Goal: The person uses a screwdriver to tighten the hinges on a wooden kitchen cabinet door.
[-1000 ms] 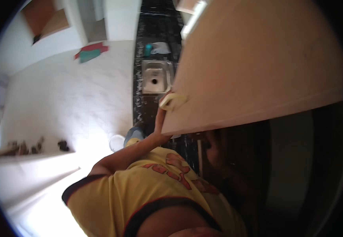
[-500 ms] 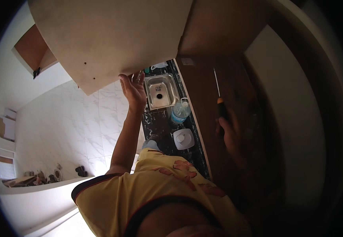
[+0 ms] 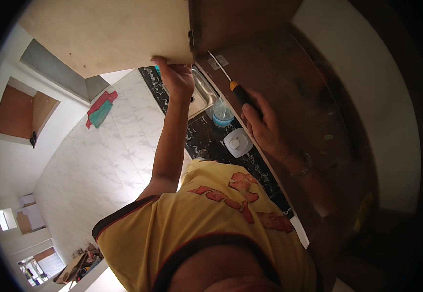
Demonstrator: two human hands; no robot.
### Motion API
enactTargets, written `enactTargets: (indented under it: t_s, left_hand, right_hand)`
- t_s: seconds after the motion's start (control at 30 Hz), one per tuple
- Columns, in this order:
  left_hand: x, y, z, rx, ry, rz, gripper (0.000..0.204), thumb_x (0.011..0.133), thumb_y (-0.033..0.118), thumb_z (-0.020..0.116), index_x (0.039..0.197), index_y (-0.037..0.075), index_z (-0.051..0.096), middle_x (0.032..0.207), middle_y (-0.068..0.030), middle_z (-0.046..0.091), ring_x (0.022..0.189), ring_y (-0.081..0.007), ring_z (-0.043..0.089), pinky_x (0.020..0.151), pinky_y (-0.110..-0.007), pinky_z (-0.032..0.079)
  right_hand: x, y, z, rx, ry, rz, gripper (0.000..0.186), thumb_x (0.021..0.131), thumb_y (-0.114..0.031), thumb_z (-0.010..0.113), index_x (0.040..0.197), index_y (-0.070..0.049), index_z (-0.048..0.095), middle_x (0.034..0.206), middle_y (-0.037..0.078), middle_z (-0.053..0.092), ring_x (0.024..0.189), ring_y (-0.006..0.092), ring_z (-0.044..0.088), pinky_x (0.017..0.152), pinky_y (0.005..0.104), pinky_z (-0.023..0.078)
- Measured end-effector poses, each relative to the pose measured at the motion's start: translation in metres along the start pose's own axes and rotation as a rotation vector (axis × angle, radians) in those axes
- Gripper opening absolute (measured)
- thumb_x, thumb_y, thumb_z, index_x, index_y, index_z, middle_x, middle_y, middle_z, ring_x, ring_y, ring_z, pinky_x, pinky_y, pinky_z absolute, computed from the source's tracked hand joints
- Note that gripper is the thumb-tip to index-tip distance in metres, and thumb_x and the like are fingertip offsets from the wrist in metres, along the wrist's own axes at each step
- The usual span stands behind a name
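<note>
A screwdriver (image 3: 241, 94) with a black and orange handle and a long metal shaft is gripped in my right hand (image 3: 265, 124), inside a dark brown cabinet (image 3: 289, 87). Its tip points up toward the corner where a hinge (image 3: 190, 40) joins the pale cabinet door (image 3: 119, 34). My left hand (image 3: 176, 80) is at the door's lower edge, thumb on its face and the other fingers reaching behind, partly hidden. A small light rectangle (image 3: 218, 62) lies on the cabinet's brown board near the screwdriver shaft.
Below are a steel sink (image 3: 202, 95), a clear bottle with blue liquid (image 3: 222, 115) and a white square container (image 3: 237, 143) on a black marbled counter (image 3: 206, 138). Red and green cloths (image 3: 100, 111) lie on the tiled floor (image 3: 119, 141). Assorted items (image 3: 82, 265) sit at the lower left.
My right hand has moved the screwdriver up and left, closer to the hinge side. The view has shifted, bringing the floor cloths into sight. My left hand stays on the door's edge.
</note>
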State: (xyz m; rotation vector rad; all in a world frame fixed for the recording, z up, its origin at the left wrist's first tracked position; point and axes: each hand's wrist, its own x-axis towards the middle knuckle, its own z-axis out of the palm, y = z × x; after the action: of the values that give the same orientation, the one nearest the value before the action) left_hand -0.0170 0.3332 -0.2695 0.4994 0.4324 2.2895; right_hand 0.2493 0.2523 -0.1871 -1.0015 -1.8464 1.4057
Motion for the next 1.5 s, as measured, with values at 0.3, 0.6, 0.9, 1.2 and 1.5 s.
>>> enactTargets:
  t_s: [0.3,0.6,0.9,1.2,1.5]
  left_hand:
    - [0.001,0.000,-0.007,-0.034,-0.020,-0.075,0.071,0.098,0.069,0.049,0.148,0.019,0.044,0.144,-0.0007,0.056,0.126,-0.0219,0.058,0.097,-0.042,0.051]
    - [0.013,0.002,-0.009,-0.022,-0.090,-0.135,0.070,0.100,0.068,0.046,0.151,0.019,0.041,0.147,-0.0008,0.054,0.132,-0.0235,0.055,0.102,-0.046,0.049]
    - [0.015,0.001,-0.019,-0.007,-0.119,-0.198,0.068,0.101,0.067,0.047,0.150,0.020,0.043,0.147,-0.0008,0.055,0.132,-0.0241,0.055,0.103,-0.048,0.049]
    - [0.009,-0.006,-0.022,-0.073,-0.144,-0.252,0.062,0.103,0.062,0.046,0.148,0.018,0.046,0.141,0.0000,0.060,0.126,-0.0208,0.059,0.099,-0.040,0.049]
    - [0.005,-0.008,-0.017,-0.025,-0.108,-0.242,0.066,0.101,0.066,0.045,0.149,0.020,0.045,0.140,0.0018,0.061,0.125,-0.0201,0.059,0.099,-0.040,0.046]
  right_hand:
    - [0.020,0.015,0.009,-0.055,0.038,-0.039,0.043,0.106,-0.025,0.056,0.138,0.003,0.054,0.108,0.015,0.069,0.093,0.0165,0.066,0.086,0.0329,0.053]
    - [0.034,0.018,0.008,-0.148,0.055,-0.050,0.044,0.104,-0.025,0.058,0.136,0.005,0.056,0.117,0.023,0.070,0.109,0.0280,0.069,0.096,0.0374,0.051]
    - [0.032,0.014,0.009,-0.127,0.038,-0.026,0.043,0.103,-0.022,0.058,0.135,0.006,0.056,0.115,0.022,0.070,0.106,0.0279,0.069,0.094,0.0384,0.052]
    - [0.033,0.017,0.018,-0.742,0.181,-0.514,0.041,0.098,-0.009,0.062,0.137,0.000,0.056,0.111,0.022,0.068,0.097,0.0387,0.068,0.083,0.0433,0.057]
    - [0.041,0.022,0.015,-0.573,0.210,-0.545,0.036,0.097,-0.010,0.064,0.131,0.002,0.061,0.110,0.024,0.070,0.099,0.0399,0.070,0.085,0.0436,0.057]
